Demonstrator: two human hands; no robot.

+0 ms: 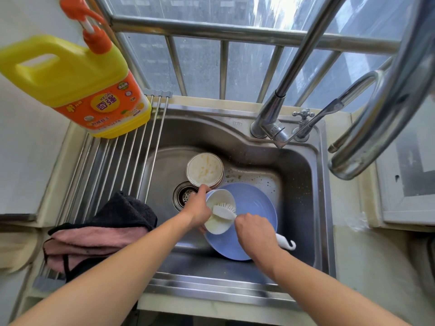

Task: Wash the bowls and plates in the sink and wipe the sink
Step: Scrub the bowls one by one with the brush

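In the steel sink, my left hand grips the rim of a small white bowl, held tilted over a large blue plate. My right hand holds the handle of a white dish brush, whose bristle head lies inside the white bowl. The brush's hooked end sticks out behind my right hand. A stack of white bowls with food residue sits behind, next to the drain.
A yellow and orange detergent bottle stands on the roll-up drying rack at left. Black and pink cloths lie on the rack's near end. The faucet and a curved steel pipe rise at the right.
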